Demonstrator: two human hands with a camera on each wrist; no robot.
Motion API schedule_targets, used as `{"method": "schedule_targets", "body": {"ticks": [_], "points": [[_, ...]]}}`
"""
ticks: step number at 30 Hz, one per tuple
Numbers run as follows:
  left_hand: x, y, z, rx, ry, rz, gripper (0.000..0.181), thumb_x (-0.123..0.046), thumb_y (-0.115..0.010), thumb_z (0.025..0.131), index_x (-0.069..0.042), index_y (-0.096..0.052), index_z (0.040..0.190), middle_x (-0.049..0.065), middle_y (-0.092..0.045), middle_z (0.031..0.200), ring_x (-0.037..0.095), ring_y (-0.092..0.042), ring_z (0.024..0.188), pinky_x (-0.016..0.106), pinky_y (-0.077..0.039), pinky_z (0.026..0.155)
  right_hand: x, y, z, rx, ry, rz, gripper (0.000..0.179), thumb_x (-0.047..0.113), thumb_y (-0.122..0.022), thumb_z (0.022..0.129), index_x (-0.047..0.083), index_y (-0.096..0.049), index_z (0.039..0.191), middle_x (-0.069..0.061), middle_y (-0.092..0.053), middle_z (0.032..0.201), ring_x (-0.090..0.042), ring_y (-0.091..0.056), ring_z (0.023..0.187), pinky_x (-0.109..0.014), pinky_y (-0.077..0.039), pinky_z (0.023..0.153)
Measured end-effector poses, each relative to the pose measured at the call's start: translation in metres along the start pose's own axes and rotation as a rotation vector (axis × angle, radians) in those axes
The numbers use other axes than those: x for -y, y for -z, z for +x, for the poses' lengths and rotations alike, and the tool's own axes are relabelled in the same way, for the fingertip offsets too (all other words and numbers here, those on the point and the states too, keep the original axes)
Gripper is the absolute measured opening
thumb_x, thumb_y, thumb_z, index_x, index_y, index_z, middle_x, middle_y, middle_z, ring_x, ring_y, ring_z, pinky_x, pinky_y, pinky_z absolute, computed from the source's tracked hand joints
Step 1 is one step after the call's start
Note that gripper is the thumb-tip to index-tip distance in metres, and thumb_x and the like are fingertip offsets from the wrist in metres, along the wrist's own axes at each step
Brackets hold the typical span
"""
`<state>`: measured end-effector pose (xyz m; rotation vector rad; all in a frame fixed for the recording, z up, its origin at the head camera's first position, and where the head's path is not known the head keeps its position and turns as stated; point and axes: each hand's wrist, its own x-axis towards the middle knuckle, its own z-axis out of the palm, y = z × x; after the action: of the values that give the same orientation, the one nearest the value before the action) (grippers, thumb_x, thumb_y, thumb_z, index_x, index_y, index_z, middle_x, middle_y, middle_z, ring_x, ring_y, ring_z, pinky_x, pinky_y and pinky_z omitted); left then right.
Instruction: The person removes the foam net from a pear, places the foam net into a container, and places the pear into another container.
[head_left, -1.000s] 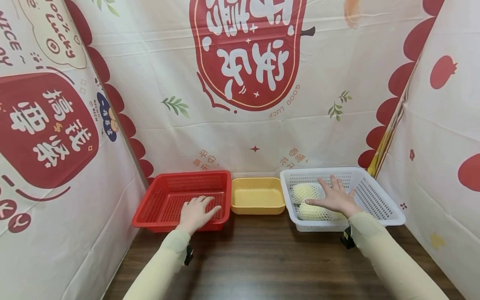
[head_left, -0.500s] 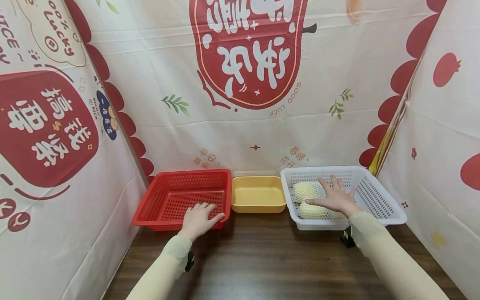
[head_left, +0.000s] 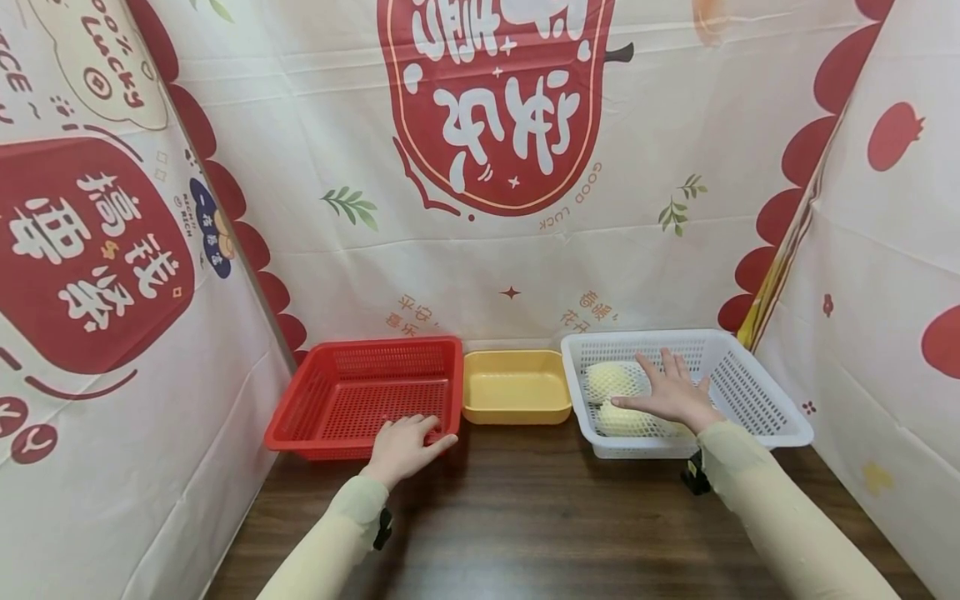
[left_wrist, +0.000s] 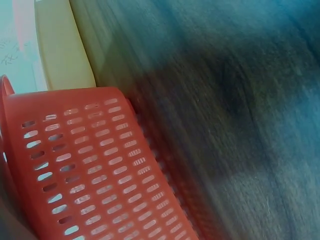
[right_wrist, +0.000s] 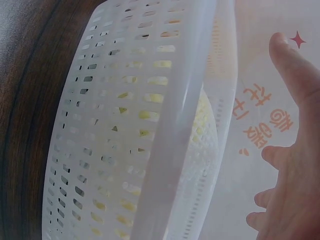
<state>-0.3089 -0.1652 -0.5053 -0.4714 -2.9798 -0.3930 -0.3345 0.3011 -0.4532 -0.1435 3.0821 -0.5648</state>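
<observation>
My left hand [head_left: 408,450] hovers at the front right edge of a red plastic basket [head_left: 322,450], fingers loosely bent and holding nothing visible. The left wrist view shows this basket's slotted wall [left_wrist: 100,165] from close by. Above a white slotted basket [head_left: 645,450], my right hand [head_left: 675,398] spreads its fingers, palm down. Under and beside it in that basket lie pale yellow objects in white foam netting, one at the back [head_left: 609,381] and one in front [head_left: 624,421]. The hand partly hides them. In the right wrist view, that hand [right_wrist: 295,200] is apart from the basket rim.
A shallow yellow tray [head_left: 517,412] stands between the two baskets. All three sit at the back of a dark wooden table [head_left: 525,517]. Printed cloth [head_left: 480,275] rises behind them, with cloth on both sides too.
My left hand has drawn back toward the front right of the red basket, moving slightly right and nearer me. The right hand and the netted objects stay put.
</observation>
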Motion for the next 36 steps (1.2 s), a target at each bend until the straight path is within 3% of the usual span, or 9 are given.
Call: {"method": "schedule_targets", "body": {"ticks": [7, 12, 16, 25, 28, 36], "points": [[-0.002, 0.003, -0.004, -0.017, -0.047, 0.021, 0.075, -0.08, -0.039, 0.083, -0.023, -0.067, 0.123, 0.005, -0.065, 0.123, 0.025, -0.06, 0.112, 0.058, -0.038, 0.097, 0.002, 0.003, -0.001, 0.007, 0.002, 0.004, 0.115, 0.077, -0.059, 0.074, 0.004, -0.02, 0.153, -0.038, 0.007, 0.151, -0.058, 0.01, 0.136, -0.079, 0.015, 0.088], [0.0, 0.003, -0.004, -0.025, -0.08, 0.044, 0.067, -0.075, -0.041, 0.086, -0.021, -0.07, 0.112, -0.001, -0.07, 0.101, 0.019, -0.062, 0.087, 0.044, -0.048, 0.077, 0.002, 0.005, -0.002, 0.013, -0.006, 0.002, 0.116, 0.078, -0.059, 0.073, 0.003, -0.02, 0.153, -0.038, 0.006, 0.151, -0.057, 0.01, 0.136, -0.079, 0.015, 0.089], [0.001, 0.001, -0.002, -0.028, -0.094, 0.045, 0.057, -0.074, -0.042, 0.087, -0.024, -0.068, 0.098, -0.008, -0.064, 0.079, 0.014, -0.053, 0.068, 0.034, -0.043, 0.062, 0.002, 0.004, -0.002, 0.016, -0.013, -0.008, 0.117, 0.08, -0.058, 0.072, 0.004, -0.02, 0.153, -0.038, 0.005, 0.152, -0.057, 0.01, 0.136, -0.079, 0.014, 0.09], [0.003, -0.004, 0.0, -0.021, -0.094, 0.023, 0.046, -0.069, -0.049, 0.088, -0.026, -0.063, 0.08, -0.011, -0.049, 0.058, 0.012, -0.046, 0.058, 0.032, -0.037, 0.055, -0.003, 0.008, -0.002, 0.031, -0.044, -0.02, 0.119, 0.082, -0.056, 0.071, 0.002, -0.02, 0.152, -0.039, 0.008, 0.151, -0.058, 0.01, 0.136, -0.079, 0.013, 0.091], [0.004, -0.006, 0.001, -0.016, -0.085, 0.023, 0.045, -0.069, -0.049, 0.087, -0.027, -0.061, 0.077, -0.012, -0.047, 0.057, 0.012, -0.046, 0.058, 0.031, -0.037, 0.056, -0.005, 0.01, -0.003, 0.038, -0.053, -0.021, 0.12, 0.082, -0.055, 0.071, 0.002, -0.019, 0.152, -0.039, 0.008, 0.15, -0.058, 0.01, 0.135, -0.079, 0.011, 0.091], [0.006, -0.008, 0.001, -0.047, -0.087, 0.048, 0.062, -0.077, -0.042, 0.084, -0.024, -0.072, 0.094, -0.01, -0.062, 0.071, 0.011, -0.05, 0.062, 0.032, -0.04, 0.057, -0.012, 0.011, -0.006, 0.045, -0.058, 0.0, 0.114, 0.076, -0.059, 0.074, 0.001, -0.022, 0.151, -0.041, 0.0, 0.149, -0.06, 0.003, 0.135, -0.08, 0.007, 0.092]]}}
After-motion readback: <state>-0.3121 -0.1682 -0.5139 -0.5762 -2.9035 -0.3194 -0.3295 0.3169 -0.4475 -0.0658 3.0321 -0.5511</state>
